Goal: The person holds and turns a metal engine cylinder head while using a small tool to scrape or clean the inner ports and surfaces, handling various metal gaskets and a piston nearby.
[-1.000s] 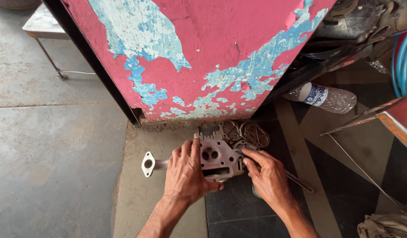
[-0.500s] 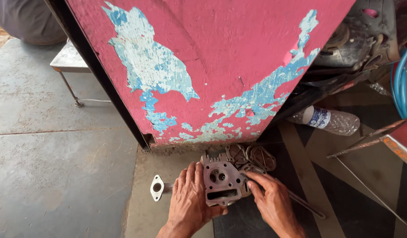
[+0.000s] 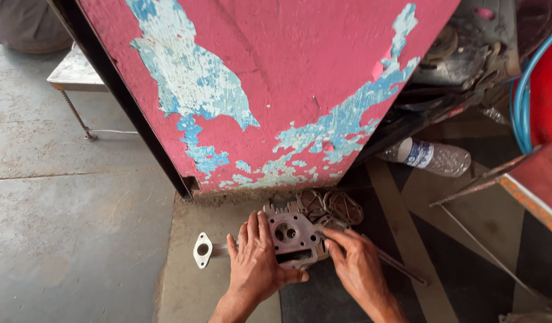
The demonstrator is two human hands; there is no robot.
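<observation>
The view has tilted up since a second ago, so the pink panel [image 3: 276, 90] — flaking to pale blue — fills more of it; the hands have barely moved. Below the panel, on the concrete floor [image 3: 78, 239], the finned cast-metal cylinder head [image 3: 292, 234] lies under the left hand [image 3: 256, 263], spread flat, and the right hand [image 3: 356, 263], fingertips pinching its edge. Left of the cylinder head lies a flanged pipe [image 3: 203, 249].

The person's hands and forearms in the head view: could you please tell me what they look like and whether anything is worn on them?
Both are bare. The left hand and the right hand show no gloves, and I can make out no rings, watch or bracelet. No sleeve reaches the visible forearms, which run off the lower edge of the picture. The fingers look grimy around the knuckles and nails.
</observation>
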